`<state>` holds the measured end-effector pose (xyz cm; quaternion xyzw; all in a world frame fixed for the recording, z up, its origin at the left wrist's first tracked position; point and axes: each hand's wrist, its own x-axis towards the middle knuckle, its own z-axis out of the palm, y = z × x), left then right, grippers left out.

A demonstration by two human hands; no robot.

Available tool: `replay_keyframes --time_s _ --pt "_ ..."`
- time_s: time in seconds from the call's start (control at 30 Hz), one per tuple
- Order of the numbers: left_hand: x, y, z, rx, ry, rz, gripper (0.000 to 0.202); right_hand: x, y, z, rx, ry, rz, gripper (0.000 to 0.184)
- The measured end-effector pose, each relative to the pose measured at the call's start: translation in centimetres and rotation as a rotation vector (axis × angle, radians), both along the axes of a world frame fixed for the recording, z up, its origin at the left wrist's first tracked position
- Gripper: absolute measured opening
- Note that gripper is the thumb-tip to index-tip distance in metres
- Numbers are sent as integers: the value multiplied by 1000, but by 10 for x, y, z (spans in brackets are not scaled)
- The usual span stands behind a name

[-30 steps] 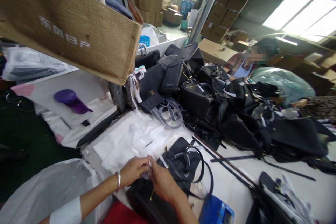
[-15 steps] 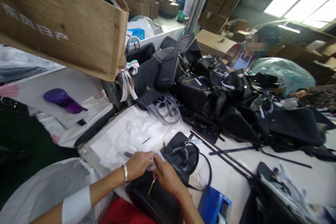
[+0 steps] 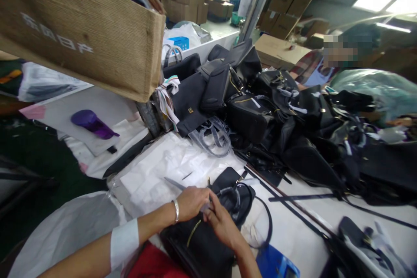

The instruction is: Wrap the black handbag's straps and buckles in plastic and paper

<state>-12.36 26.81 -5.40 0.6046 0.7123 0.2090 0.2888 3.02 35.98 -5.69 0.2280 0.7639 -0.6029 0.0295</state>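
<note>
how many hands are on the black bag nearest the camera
2. The left hand, with a bracelet at the wrist, and the right hand meet over the black bag in the foreground. No other hand shows clearly.

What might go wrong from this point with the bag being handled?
The bag lies at the table's near edge and might slip off.
Its strap loops beside the right hand and might snag.
A pointed grey tip by the left hand might nick the wrap both hands pinch.
</note>
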Motion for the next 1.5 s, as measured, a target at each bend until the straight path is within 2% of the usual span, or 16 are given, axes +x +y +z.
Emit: replay_keyframes --time_s 0.17,0.27,0.33,0.4,0.47,0.57,0.67,0.77,0.83,0.9,0.97,1.03,1.13,1.3,1.4,1.5 --pt "2 20 0 51 -83 58 18 0 10 3 -205 -46 -115 52" --pt "-3 25 4 95 -163 131 18 -9 12 -5 -203 10 -188 49" --pt "-15 16 4 138 -206 249 22 -12 18 -16 -147 16 -242 50" --pt "-34 -7 0 158 -225 479 23 -8 29 -32 -22 -41 -290 47" --pt "-56 -40 -9 117 -198 743 22 2 42 -50 153 -169 -300 40" --pt "-79 -94 -29 20 -135 888 16 15 52 -70 360 -332 -273 28" --pt "-78 -126 -46 -72 -120 924 10 16 48 -72 473 -376 -263 24" --pt "-63 -123 -56 -105 -144 929 17 4 34 -56 773 -405 -201 27" --pt "-56 -106 -61 -107 -169 940 26 -8 25 -39 984 -376 -138 32" --pt "-54 -85 -67 -115 -209 962 30 -21 15 -22 1052 -303 -96 35" --pt "-59 -66 -74 -136 -270 995 24 -31 7 -6 994 -225 -68 32" --pt "-68 -56 -80 -155 -349 1035 21 -36 0 5 866 -173 -52 28" --pt "-83 -59 -84 -155 -482 1123 25 -38 -10 11 636 -157 -92 26" --pt "-95 -78 -75 -90 -680 1259 29 -56 -34 1 279 -128 -172 34" --pt "-93 -78 -67 -21 -795 1295 27 -81 -53 -9 181 -89 -172 32" --pt "-91 -73 -61 57 -965 1299 23 -104 -69 -20 83 -71 -154 51"
